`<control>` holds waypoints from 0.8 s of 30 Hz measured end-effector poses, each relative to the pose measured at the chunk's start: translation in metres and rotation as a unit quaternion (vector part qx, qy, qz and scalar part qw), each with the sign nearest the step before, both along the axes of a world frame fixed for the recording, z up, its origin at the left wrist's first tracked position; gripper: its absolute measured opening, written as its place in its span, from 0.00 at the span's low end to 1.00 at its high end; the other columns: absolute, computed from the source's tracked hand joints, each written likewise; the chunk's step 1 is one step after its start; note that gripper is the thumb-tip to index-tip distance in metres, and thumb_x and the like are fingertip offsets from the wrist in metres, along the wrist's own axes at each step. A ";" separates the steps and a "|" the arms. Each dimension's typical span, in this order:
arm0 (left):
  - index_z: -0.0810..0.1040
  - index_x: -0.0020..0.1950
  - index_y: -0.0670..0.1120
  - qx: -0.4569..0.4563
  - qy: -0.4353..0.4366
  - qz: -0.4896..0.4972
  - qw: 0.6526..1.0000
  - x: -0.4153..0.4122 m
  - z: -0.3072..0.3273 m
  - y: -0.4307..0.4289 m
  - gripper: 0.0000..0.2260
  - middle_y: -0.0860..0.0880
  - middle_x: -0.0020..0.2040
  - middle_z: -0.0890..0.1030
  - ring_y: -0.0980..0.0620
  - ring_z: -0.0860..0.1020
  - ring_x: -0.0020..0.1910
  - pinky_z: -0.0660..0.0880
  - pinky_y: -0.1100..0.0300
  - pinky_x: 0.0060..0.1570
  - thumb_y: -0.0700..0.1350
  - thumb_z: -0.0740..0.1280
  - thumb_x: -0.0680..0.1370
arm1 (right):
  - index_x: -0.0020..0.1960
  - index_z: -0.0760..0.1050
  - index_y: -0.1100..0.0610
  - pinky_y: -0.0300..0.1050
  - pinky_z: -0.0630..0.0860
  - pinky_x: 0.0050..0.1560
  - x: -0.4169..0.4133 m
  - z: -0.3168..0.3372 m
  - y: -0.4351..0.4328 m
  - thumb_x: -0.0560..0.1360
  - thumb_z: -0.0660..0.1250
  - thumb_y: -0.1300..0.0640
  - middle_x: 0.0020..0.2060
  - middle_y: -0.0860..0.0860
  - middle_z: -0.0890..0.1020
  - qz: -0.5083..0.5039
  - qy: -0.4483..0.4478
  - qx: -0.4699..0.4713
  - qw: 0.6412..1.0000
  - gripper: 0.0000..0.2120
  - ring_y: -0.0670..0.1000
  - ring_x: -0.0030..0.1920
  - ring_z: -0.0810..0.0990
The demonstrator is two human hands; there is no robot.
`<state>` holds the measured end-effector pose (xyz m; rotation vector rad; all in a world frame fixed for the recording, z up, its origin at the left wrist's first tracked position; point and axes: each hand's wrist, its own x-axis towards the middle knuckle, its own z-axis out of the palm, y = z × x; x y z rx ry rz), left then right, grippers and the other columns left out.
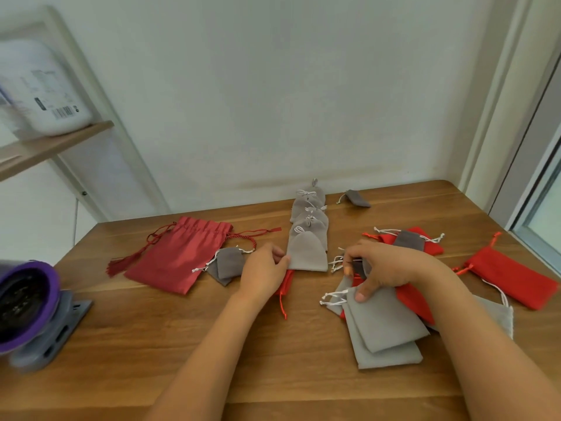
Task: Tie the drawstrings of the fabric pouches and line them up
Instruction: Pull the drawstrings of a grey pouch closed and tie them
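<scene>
The right hand [382, 265], in the loose pile [388, 326], apparently pinched a dark pouch [360, 266]; the left hand [264, 268] gripped the row [308, 253] by its near edge. Tying seemed next.

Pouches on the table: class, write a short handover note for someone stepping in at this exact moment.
Left hand pinches the left edge of the front pouch in the row.
Right hand grips a dark grey pouch in the loose pile, thumb on a light grey one.
Done: light grey pouches lined up toward the wall, bows showing on several.
Left: the pile, the big red pouch, dark grey pouches beside it, red pouches at right, one dark pouch by the wall.
</scene>
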<state>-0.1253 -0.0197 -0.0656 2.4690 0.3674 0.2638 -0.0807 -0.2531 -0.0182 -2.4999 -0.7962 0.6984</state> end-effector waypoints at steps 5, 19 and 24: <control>0.77 0.55 0.50 -0.057 0.042 -0.017 0.997 -0.008 0.007 0.004 0.13 0.56 0.46 0.78 0.60 0.75 0.45 0.70 0.65 0.39 0.56 0.69 0.75 | 0.49 0.76 0.47 0.47 0.70 0.55 0.000 0.001 -0.003 0.67 0.78 0.53 0.58 0.44 0.72 0.000 0.008 -0.003 1.000 0.15 0.49 0.60 0.69; 0.79 0.52 0.39 0.072 0.177 -0.052 0.980 0.032 0.030 -0.020 0.19 0.42 0.49 0.81 0.45 0.80 0.49 0.69 0.58 0.39 0.53 0.74 0.71 | 0.51 0.78 0.50 0.44 0.67 0.53 0.003 0.003 -0.003 0.68 0.77 0.54 0.61 0.46 0.71 -0.003 -0.004 -0.035 0.999 0.14 0.50 0.61 0.69; 0.71 0.66 0.43 0.143 0.183 -0.066 0.970 0.036 0.030 -0.025 0.28 0.45 0.61 0.78 0.46 0.77 0.59 0.74 0.55 0.52 0.57 0.72 0.72 | 0.52 0.78 0.49 0.45 0.70 0.56 0.003 0.001 -0.010 0.69 0.77 0.55 0.58 0.44 0.73 -0.014 -0.047 -0.006 0.999 0.14 0.49 0.61 0.70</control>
